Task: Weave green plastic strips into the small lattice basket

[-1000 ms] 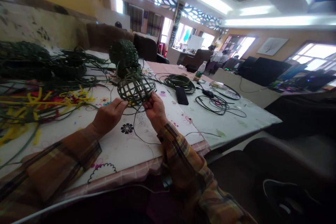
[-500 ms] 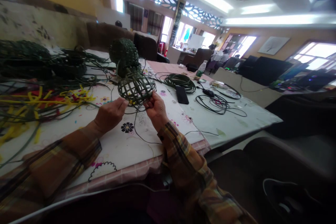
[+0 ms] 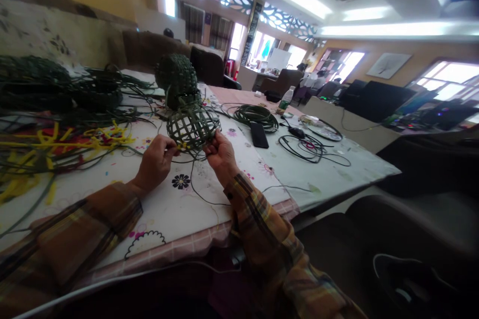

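An open lattice of woven dark green strips, a round basket-like piece (image 3: 192, 127), is in front of me above the table. My right hand (image 3: 220, 157) is closed, pinching its lower right edge between thumb and fingers. My left hand (image 3: 155, 162) is closed in a pinch beside the lower left edge, by a short yellow bit (image 3: 183, 146). What lies between its fingertips is too small to make out. Loose green strands hang below the lattice. Just behind it stands a densely woven dark green piece (image 3: 176, 77).
Yellow strips (image 3: 48, 144) and dark green woven work (image 3: 33, 82) are heaped at left. To the right lie a green coil (image 3: 256, 118), a black phone (image 3: 259, 135), a mouse (image 3: 297, 132), a black cable coil (image 3: 305, 149) and a plastic bottle (image 3: 286, 99).
My left hand has turned slightly and its fingers have lifted a little. The lattice has shifted slightly left; my right hand keeps its hold on it.
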A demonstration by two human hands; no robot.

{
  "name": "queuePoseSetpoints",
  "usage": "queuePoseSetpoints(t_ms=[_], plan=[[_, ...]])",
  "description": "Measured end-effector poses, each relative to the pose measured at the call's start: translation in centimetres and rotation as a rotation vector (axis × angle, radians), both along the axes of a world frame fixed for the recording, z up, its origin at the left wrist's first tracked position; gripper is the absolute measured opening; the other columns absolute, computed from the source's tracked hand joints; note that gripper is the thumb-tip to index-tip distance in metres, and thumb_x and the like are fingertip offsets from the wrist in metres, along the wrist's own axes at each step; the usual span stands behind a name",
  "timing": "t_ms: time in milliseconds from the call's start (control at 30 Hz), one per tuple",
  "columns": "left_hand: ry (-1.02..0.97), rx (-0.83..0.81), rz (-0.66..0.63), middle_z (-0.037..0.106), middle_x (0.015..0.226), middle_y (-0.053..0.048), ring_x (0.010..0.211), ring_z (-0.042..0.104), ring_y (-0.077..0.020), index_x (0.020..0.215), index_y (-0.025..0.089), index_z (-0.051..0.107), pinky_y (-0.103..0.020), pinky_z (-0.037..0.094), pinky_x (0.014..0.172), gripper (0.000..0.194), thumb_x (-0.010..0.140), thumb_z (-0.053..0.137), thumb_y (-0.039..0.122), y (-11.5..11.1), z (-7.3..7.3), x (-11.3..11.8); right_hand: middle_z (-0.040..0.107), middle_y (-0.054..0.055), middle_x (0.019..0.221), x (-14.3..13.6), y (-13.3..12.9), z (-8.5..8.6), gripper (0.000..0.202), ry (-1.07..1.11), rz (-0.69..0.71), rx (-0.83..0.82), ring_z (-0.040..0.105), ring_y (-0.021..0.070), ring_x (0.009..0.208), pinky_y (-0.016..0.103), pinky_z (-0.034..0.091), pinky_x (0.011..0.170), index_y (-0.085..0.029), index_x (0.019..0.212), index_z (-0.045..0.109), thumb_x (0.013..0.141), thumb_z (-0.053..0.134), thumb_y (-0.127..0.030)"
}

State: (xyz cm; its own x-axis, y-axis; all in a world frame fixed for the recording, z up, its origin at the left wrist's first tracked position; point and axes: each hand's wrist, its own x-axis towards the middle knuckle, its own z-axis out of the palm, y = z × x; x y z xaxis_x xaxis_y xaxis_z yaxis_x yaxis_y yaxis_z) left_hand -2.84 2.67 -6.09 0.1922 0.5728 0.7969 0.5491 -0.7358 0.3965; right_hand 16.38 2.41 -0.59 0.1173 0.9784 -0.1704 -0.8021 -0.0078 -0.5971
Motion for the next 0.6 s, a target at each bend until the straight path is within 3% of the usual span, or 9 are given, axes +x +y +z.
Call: queuePoseSetpoints(t_ms=[167,300,600], plan=[[0.136,0.113,0.027,0.066,0.097,-0.007,0.085,0.065,-0.0225,0.095,0.023,0.059,-0.035,0.056,0.076,0.011,0.101,0.061,0.032,0.0,-0.2,0.1,0.026,-0.013,0.047,0.0,0.0,-0.1,0.04,-0.016,0.009,0.04,0.017,0.0058,0.041,0.017,0.021,0.04,-0.023,0.071,0.037,0.103,0.06,-0.024],[0.118,0.092,0.045,0.066,0.091,-0.007,0.086,0.067,-0.0237,0.088,0.023,0.059,-0.035,0.057,0.076,0.013,0.1,0.06,0.03,0.3,-0.2,-0.1,0.026,-0.013,0.046,0.0,-0.1,0.0,0.038,-0.007,0.014,0.04,0.017,0.0061,0.04,0.017,0.021,0.041,-0.023,0.071,0.039,0.106,0.054,-0.02],[-0.435,-0.424,-0.1,0.071,0.085,-0.004,0.074,0.076,-0.0212,0.091,0.021,0.057,-0.033,0.065,0.065,0.026,0.087,0.072,0.042,-1.1,0.1,1.2,0.028,-0.013,0.047,0.1,0.2,-0.5,0.038,-0.022,0.01,0.057,0.017,0.0059,0.041,0.017,0.021,0.041,-0.022,0.072,0.039,0.103,0.06,-0.024]])
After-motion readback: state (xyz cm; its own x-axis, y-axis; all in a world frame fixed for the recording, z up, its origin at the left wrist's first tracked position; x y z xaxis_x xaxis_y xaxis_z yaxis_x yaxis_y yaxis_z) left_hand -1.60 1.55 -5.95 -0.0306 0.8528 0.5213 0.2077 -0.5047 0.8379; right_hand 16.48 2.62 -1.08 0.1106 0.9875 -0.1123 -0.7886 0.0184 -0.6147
